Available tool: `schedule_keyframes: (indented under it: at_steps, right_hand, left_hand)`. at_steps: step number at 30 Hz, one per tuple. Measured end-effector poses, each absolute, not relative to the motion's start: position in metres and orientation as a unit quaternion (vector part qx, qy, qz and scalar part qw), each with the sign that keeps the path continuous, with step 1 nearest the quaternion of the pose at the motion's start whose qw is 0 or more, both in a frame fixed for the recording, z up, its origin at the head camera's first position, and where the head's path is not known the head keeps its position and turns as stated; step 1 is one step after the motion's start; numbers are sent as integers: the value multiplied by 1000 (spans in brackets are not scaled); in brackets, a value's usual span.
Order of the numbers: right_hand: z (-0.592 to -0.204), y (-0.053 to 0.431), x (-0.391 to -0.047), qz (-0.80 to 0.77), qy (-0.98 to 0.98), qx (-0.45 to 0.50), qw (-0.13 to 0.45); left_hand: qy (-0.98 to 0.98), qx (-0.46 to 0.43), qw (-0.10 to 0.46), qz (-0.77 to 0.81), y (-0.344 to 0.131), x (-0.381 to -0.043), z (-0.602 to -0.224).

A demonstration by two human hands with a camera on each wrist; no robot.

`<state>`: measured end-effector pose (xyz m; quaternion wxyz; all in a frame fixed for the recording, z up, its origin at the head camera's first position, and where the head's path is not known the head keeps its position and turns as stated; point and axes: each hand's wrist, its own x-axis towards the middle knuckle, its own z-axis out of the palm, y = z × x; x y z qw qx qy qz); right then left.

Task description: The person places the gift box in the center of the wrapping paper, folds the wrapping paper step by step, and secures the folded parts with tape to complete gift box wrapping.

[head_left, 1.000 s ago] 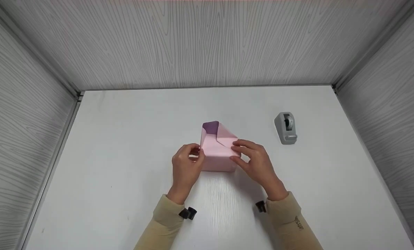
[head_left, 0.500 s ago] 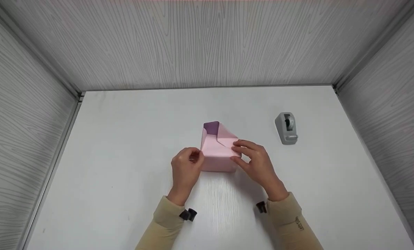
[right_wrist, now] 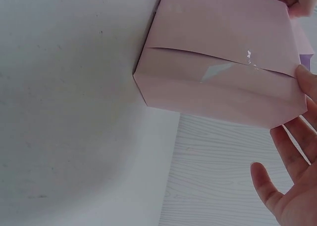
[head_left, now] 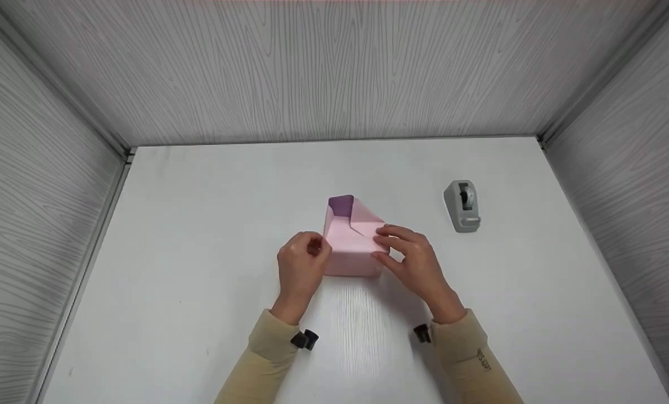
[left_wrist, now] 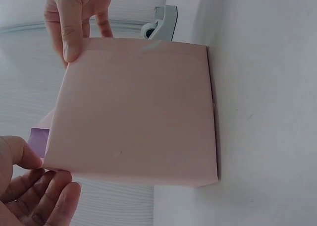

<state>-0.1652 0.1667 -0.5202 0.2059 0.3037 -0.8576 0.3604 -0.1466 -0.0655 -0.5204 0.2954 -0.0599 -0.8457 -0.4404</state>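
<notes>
A box wrapped in pink paper (head_left: pixel 354 264) stands on the table, its far end showing a raised edge with a purple inner side (head_left: pixel 341 206). On top, a triangular paper flap (head_left: pixel 366 221) is folded over at the right. My left hand (head_left: pixel 300 269) pinches the paper at the box's near left top corner. At the opposite near corner, my right hand (head_left: pixel 421 266) holds the box, thumb on the near side and fingers on the top. In the right wrist view, clear tape (right_wrist: pixel 216 71) lies across a paper seam on the side.
A grey tape dispenser (head_left: pixel 462 206) with a roll stands to the right, beyond the right hand. The white table (head_left: pixel 199 196) is bounded by wood-grain panels (head_left: pixel 334 73) at the back and both sides. Each wrist bears a small black camera.
My left fingers have drawn together into a tighter pinch at the corner, shifting slightly. The right hand and the box have stayed nearly still.
</notes>
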Motion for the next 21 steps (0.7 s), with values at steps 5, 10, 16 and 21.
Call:
schedule_keyframes:
  at_steps: [5,10,16,21]
  right_hand:
    - [-520,167,-166,357,-856,308,212]
    - [-521,167,-167,358,-852,314,219]
    - [-521,167,-167,355,-853,317,214]
    - [-521,167,-168,360,-847,328,216]
  left_hand:
    - [-850,-58,296,-432,-65,-149,-518]
    - [-851,-62,299,-427,-66,-153,-513]
    - [-851,-65,312,-418,-66,-161,-506]
    - [-842,-72,329,-421,-66,-167,-498]
